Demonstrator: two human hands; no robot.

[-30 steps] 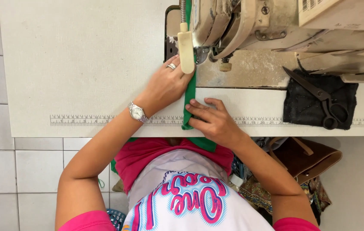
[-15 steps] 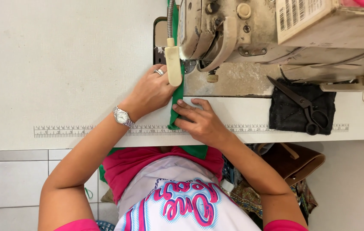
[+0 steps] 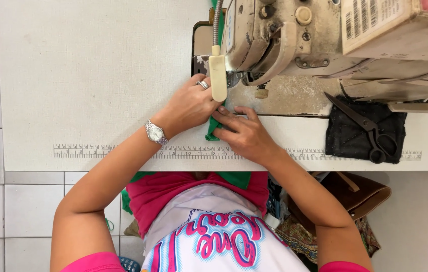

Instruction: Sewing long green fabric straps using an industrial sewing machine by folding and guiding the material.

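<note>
Seen from above, the left hand [image 3: 190, 105] lay palm down with fingers curled, pinching the green cloth [image 3: 213, 129] just left of the needle area; it wore a ring and a wristwatch [image 3: 154, 133]. The right hand [image 3: 244, 132] lay flat, fingers spread, pressing the same cloth from the right, the two hands nearly touching. The cloth sat bunched between them at the foot of a worn cream sewing machine [image 3: 284, 40], under a pale lamp head [image 3: 217, 78]. A white barcode label [image 3: 377, 19] sat on the machine's upper right. Black scissors [image 3: 367, 130] rested on a dark cloth pad [image 3: 365, 132] to the right. The surface [image 3: 88, 65] was off-white, with a ruler strip [image 3: 103, 151] along its near edge. Pale floor tiles [image 3: 27, 206] showed below.
</note>
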